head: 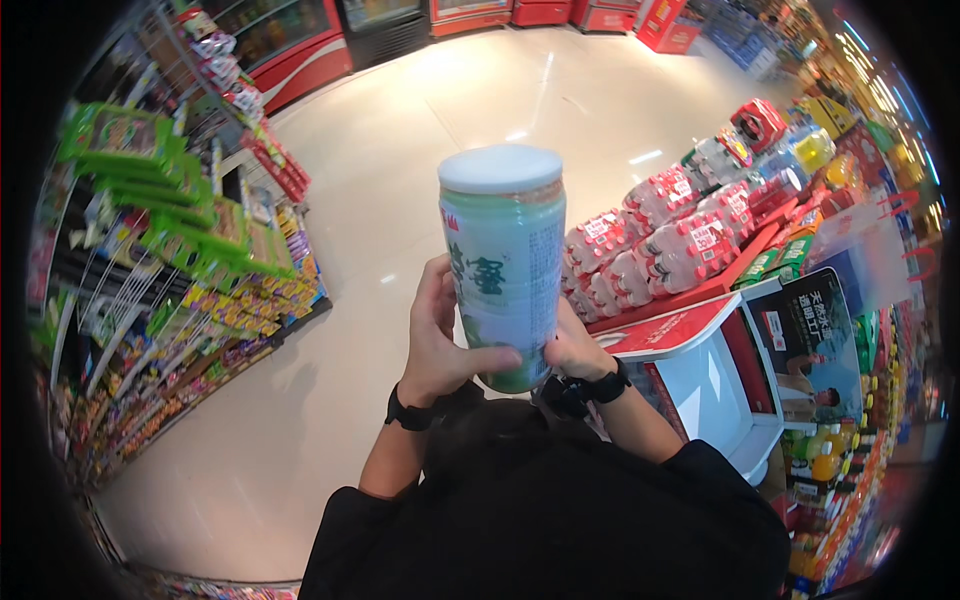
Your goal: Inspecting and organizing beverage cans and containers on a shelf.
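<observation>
A tall lidded drink container, pale green-blue with printed writing, stands upright before my chest. Its broad white lid faces up towards me. My left hand wraps around the lower left side, with the thumb across the front near the base. On the lower right side my right hand grips it, its thumb tip near the edge of the label. The fingers behind the container are mostly hidden. Dark bands circle both wrists.
Snack shelves with green packs rise on the left. At right stand shrink-wrapped bottle packs, a white-and-red display stand and shelves of bottles. Red-framed drink coolers line the far side of the pale tiled floor.
</observation>
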Action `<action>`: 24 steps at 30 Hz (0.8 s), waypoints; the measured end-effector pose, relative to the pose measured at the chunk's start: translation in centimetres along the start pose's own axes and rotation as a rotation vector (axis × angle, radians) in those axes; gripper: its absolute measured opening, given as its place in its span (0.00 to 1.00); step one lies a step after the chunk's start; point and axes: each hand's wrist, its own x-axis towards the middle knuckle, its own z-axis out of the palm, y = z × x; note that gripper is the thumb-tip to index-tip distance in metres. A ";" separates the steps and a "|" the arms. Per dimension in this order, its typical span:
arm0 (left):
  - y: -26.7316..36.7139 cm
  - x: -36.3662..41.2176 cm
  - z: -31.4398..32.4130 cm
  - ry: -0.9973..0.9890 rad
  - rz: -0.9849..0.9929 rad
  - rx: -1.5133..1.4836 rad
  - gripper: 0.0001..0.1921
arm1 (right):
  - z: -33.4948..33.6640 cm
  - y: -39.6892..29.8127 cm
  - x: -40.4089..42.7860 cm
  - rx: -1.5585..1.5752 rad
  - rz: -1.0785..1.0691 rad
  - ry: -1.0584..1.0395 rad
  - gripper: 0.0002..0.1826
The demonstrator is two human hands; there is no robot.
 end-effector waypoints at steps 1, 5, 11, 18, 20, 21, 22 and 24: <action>-0.5 1.2 -0.9 -0.024 0.000 0.026 0.55 | -0.3 0.3 1.0 0.035 0.004 0.052 0.64; -2.1 5.2 -2.8 -0.120 -0.061 -0.024 0.51 | -1.7 0.9 3.6 0.151 0.029 0.160 0.61; -5.9 13.9 -5.3 -0.440 -0.158 -0.200 0.51 | -4.1 0.1 6.5 0.384 0.008 0.180 0.60; -6.8 23.9 -2.8 -0.604 -0.338 -0.220 0.47 | -11.1 -1.2 10.0 0.393 -0.022 0.216 0.56; -6.9 26.4 -2.0 -0.531 -0.268 -0.157 0.43 | -13.4 -1.9 11.5 0.293 -0.012 0.341 0.55; -7.0 27.9 -1.5 -0.534 -0.265 -0.139 0.43 | -14.5 -2.5 12.4 0.185 0.012 0.467 0.54; -7.1 29.4 -1.0 -0.476 -0.252 -0.071 0.42 | -15.5 -2.8 13.2 0.117 -0.018 0.528 0.54; -7.4 32.3 -0.2 -0.415 -0.238 0.012 0.41 | -17.9 -3.5 14.7 0.037 -0.102 0.494 0.54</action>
